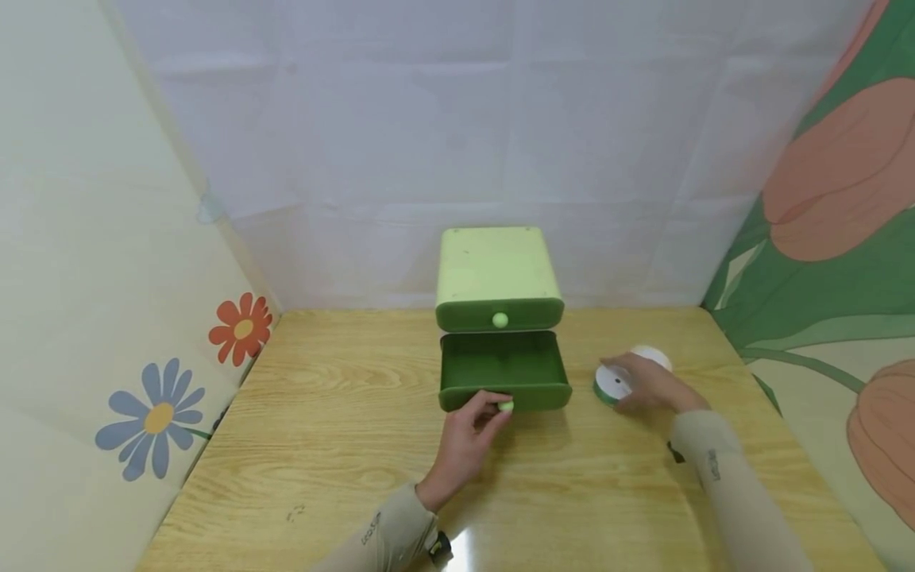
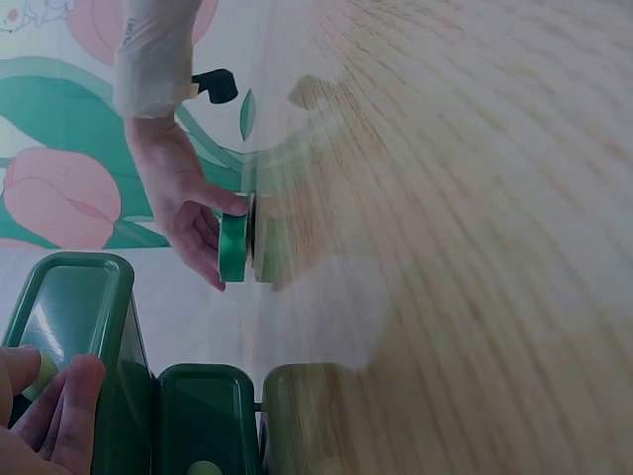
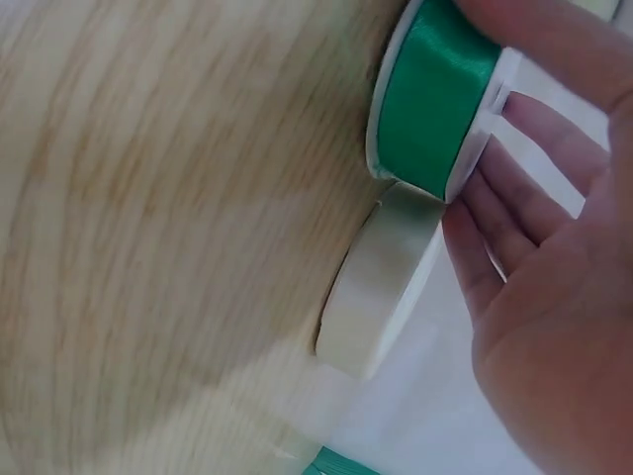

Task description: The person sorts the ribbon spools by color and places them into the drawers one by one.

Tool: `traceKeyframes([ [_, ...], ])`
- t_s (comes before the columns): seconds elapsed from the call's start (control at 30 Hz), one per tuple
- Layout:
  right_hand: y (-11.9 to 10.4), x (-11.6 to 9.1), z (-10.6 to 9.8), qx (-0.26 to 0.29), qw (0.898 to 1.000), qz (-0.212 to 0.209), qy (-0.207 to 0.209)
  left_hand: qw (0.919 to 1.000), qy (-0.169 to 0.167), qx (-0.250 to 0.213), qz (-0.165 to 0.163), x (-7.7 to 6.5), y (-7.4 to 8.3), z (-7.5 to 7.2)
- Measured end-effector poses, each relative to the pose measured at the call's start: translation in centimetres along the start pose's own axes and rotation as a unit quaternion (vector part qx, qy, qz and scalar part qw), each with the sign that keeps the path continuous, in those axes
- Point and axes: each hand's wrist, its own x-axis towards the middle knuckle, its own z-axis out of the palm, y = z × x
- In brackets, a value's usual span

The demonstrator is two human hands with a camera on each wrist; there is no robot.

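Observation:
Pinched between the thumb and fingers of my left hand (image 1: 465, 446) is the pale green knob (image 1: 506, 406) of the lower drawer (image 1: 465, 400), which stands pulled out. Its dark green inside shows no contents. The drawer belongs to a small light green two-drawer box (image 1: 496, 262); the upper drawer (image 1: 457, 315) is closed. To the right, my right hand (image 1: 646, 383) holds a spool of green ribbon (image 3: 440, 94), thumb on one side and fingers on the other. A spool of cream-white ribbon (image 3: 381, 282) lies right beside it, partly behind the hand in the head view.
The wooden table (image 1: 322, 445) runs up to a white sheet (image 1: 386, 143) at the back. A flowered panel (image 1: 57, 318) stands at the left, and a tulip-patterned cloth (image 1: 829, 318) hangs at the right.

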Motion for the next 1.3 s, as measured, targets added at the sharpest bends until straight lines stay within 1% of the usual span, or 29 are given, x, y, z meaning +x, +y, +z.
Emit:
traceKeyframes([
  [0.13,0.2,0.1,-0.3,0.018,1.000,0.014,0.010,1.0000,-0.002,0.005,-0.003,0.0,-0.1,0.0],
  [0.23,0.0,0.0,-0.7,0.042,0.999,0.016,0.023,1.0000,-0.001,0.006,-0.006,0.0,0.0,0.0],
  [0.33,-0.2,-0.1,-1.2,0.068,0.997,-0.001,0.040,1.0000,0.002,0.005,0.000,0.0,0.0,0.1],
  [0.4,-0.4,-0.2,-1.5,0.100,0.994,-0.019,0.049,1.0000,0.003,0.005,0.004,0.1,0.1,0.1],
  [0.5,-0.6,-0.3,-1.9,0.163,0.984,-0.051,0.055,1.0000,0.006,0.001,0.005,0.3,0.1,0.1],
  [0.6,-0.7,-0.3,-2.0,0.237,0.967,-0.078,0.048,1.0000,0.008,-0.003,0.005,0.3,0.1,0.2],
  [0.7,-1.0,-0.3,-2.0,0.288,0.952,-0.097,0.041,1.0000,0.008,-0.003,-0.002,0.2,0.0,0.1],
  [0.73,-1.1,-0.4,-2.0,0.299,0.948,-0.099,0.039,1.0000,0.006,-0.002,-0.004,0.2,0.0,0.1],
  [0.83,-1.8,-0.3,-2.1,0.320,0.941,-0.100,0.041,1.0000,0.005,0.000,-0.007,0.1,0.0,0.0],
  [0.93,-2.8,-0.3,-2.3,0.329,0.938,-0.102,0.045,1.0000,0.003,-0.001,-0.003,0.1,0.0,-0.2],
  [1.03,-4.0,-0.5,-2.5,0.340,0.932,-0.115,0.043,1.0000,0.001,-0.001,0.003,0.1,-0.1,-0.2],
  [1.2,-6.0,-0.6,-2.7,0.366,0.919,-0.142,0.025,0.9999,0.001,0.003,0.010,0.1,-0.2,-0.1],
  [1.3,-6.9,-0.6,-2.6,0.370,0.914,-0.163,0.020,0.9999,0.004,0.004,0.013,0.2,-0.2,-0.1],
])
